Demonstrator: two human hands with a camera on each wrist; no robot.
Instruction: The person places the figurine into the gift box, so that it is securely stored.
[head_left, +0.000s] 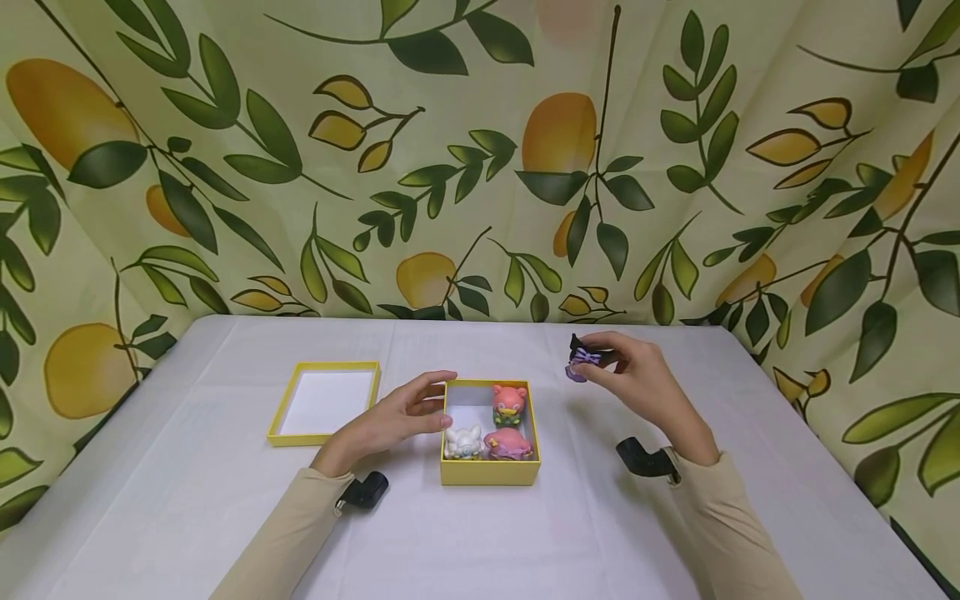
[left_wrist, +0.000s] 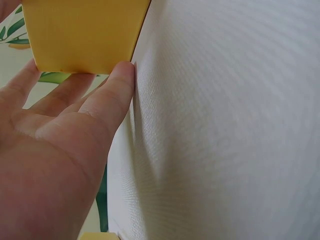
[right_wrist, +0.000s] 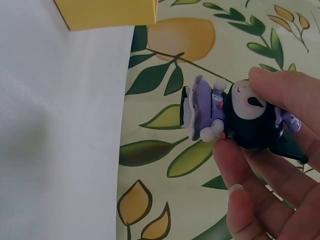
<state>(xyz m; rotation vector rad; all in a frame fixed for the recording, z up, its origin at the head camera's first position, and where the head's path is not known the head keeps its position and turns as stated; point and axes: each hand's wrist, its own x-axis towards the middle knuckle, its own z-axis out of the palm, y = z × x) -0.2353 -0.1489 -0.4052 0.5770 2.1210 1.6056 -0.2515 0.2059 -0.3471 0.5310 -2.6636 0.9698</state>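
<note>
The right hand (head_left: 641, 375) pinches a doll (right_wrist: 250, 115) above the table (head_left: 570, 542), right of the box (head_left: 490, 474); a slack pinch could drop it, and the left hand (head_left: 397, 412), outstretched fingers touching the box, could shove it askew

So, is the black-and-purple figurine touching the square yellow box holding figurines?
Apart: the head view shows white cloth between figurine and box.
</note>
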